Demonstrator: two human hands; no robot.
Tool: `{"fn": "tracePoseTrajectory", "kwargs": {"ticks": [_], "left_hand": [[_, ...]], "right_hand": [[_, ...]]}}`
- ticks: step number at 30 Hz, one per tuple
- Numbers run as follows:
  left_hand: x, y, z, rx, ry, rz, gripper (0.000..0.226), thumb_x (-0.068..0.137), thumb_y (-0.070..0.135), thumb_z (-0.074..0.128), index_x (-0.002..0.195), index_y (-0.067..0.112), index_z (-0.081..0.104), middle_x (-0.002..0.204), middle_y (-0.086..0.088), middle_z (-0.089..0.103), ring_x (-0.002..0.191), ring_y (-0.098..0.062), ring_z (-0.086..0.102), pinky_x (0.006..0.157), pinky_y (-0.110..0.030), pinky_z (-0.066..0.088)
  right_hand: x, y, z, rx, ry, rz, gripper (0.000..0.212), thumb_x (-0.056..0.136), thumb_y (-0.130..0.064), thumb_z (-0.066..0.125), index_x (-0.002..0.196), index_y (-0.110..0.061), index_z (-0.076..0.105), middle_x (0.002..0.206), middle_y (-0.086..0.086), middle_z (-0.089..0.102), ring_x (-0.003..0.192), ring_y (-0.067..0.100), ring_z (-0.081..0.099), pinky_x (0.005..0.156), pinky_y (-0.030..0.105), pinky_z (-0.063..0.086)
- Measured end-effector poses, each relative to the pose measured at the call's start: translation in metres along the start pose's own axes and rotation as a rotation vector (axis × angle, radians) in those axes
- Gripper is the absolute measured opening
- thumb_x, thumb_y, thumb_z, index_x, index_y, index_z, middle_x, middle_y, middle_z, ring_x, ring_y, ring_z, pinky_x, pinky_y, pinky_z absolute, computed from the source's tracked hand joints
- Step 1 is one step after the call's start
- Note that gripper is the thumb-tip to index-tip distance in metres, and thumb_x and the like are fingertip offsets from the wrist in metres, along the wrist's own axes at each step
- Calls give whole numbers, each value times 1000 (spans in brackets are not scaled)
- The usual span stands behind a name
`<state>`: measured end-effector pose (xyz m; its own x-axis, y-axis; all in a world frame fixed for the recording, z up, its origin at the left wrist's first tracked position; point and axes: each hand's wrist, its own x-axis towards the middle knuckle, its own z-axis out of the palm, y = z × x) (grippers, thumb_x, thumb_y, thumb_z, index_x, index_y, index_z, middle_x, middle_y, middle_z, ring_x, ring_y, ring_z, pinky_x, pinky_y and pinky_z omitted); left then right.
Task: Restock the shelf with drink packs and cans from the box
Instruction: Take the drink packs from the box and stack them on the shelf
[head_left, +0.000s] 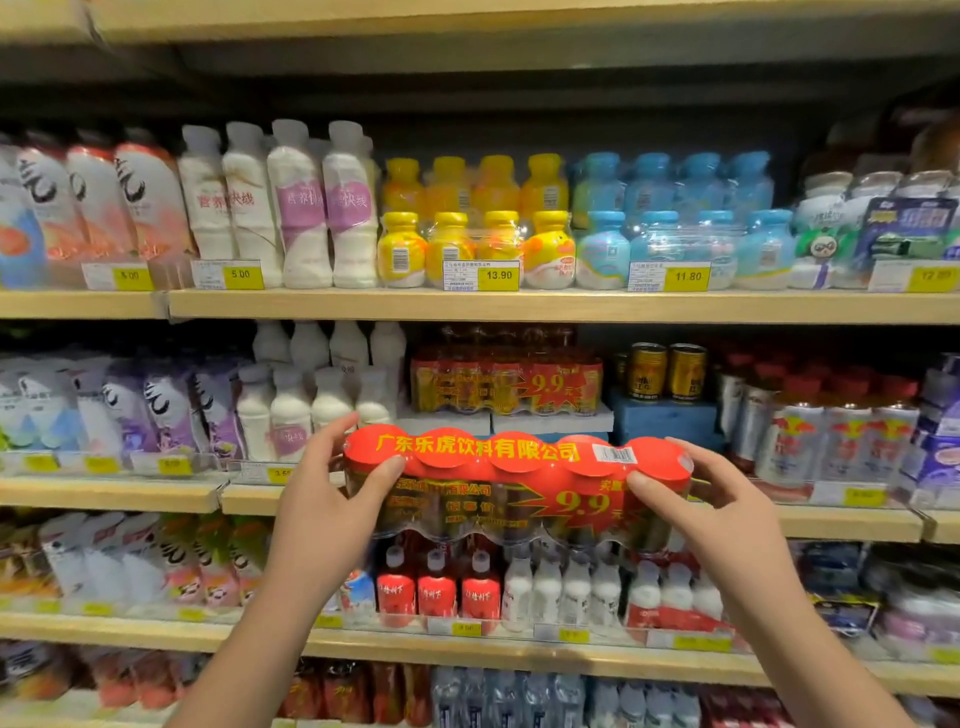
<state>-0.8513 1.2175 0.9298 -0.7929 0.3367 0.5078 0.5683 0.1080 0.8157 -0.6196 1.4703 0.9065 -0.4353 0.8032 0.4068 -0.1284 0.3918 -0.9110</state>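
gripping the red-capped drink pack (517, 486) by its two ends, our left hand (332, 499) and right hand (711, 512) have their fingers (387, 475) closed round it, level in front of the middle shelf (852, 522) below a matching pack (506, 382).

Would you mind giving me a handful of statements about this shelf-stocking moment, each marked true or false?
1. Both hands grip the red-topped drink pack, the left hand at one end and the right hand at the other. True.
2. The pack already rests on the shelf. False: it is held in the air in front of the shelves.
3. A matching pack on the shelf also shows a 9.9 price burst. True.
4. The gold cans stand to the left of that shelved pack. False: they stand to its right, on a blue box.
5. The yellow bottles carry an 11.80 tag. False: theirs reads 13.90.
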Motion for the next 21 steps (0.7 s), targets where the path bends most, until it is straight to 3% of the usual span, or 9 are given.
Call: {"fn": "tracePoseTrajectory", "kwargs": {"ticks": [3, 6, 9, 11, 13, 16, 19, 21], "left_hand": [[22, -10, 6, -14, -3, -18, 62, 82, 51, 76, 137, 41, 49, 125, 17, 56, 110, 0, 51, 78, -12, 39], [46, -20, 16, -9, -14, -21, 64, 82, 49, 78, 139, 36, 51, 125, 14, 57, 112, -4, 53, 76, -12, 40], [72, -29, 26, -16, -31, 1, 63, 84, 47, 76, 140, 33, 51, 123, 17, 56, 109, -1, 51, 72, -7, 36], [89, -36, 32, -16, -44, 12, 61, 85, 47, 75, 140, 33, 51, 121, 18, 56, 105, 1, 51, 71, -7, 36], [104, -42, 39, -10, -58, 19, 60, 86, 47, 74, 140, 31, 51, 119, 17, 57, 103, 0, 52, 75, -10, 38], [122, -48, 51, 5, -68, -7, 60, 87, 46, 73, 140, 29, 51, 119, 13, 59, 102, -4, 56, 82, -25, 47], [134, -54, 65, 74, -64, -6, 60, 88, 48, 72, 140, 28, 50, 115, 15, 58, 92, 6, 53, 77, -23, 44], [139, -59, 75, 115, -76, -26, 60, 90, 47, 70, 141, 25, 48, 117, 10, 61, 97, -4, 59, 81, -29, 50]], "right_hand": [[11, 2, 10, 7, 3, 10, 58, 63, -54, 91, 117, -49, 70, 110, -20, 74, 105, 4, 69, 84, 37, 60], [24, 3, 20, 10, 23, 8, 56, 63, -51, 90, 115, -46, 71, 105, -21, 75, 98, -1, 71, 79, 29, 58], [42, 3, 31, -25, 38, -4, 61, 60, -58, 90, 117, -44, 70, 105, -25, 74, 94, -5, 70, 74, 22, 55], [57, 7, 39, -48, 48, -3, 67, 58, -65, 90, 119, -44, 70, 107, -23, 75, 95, -3, 71, 77, 25, 56], [71, 13, 45, -67, 61, 9, 71, 57, -68, 90, 120, -45, 70, 110, -22, 75, 100, -1, 71, 84, 33, 57], [90, 23, 54, -74, 73, 24, 66, 57, -65, 91, 116, -45, 71, 105, -25, 75, 92, -6, 71, 79, 29, 57], [107, 36, 59, -81, 80, 52, 65, 59, -60, 92, 118, -42, 71, 102, -26, 75, 90, -7, 71, 78, 29, 58], [118, 47, 61, -82, 81, 68, 68, 59, -59, 92, 121, -40, 70, 104, -24, 75, 94, -4, 71, 83, 32, 59]]}}
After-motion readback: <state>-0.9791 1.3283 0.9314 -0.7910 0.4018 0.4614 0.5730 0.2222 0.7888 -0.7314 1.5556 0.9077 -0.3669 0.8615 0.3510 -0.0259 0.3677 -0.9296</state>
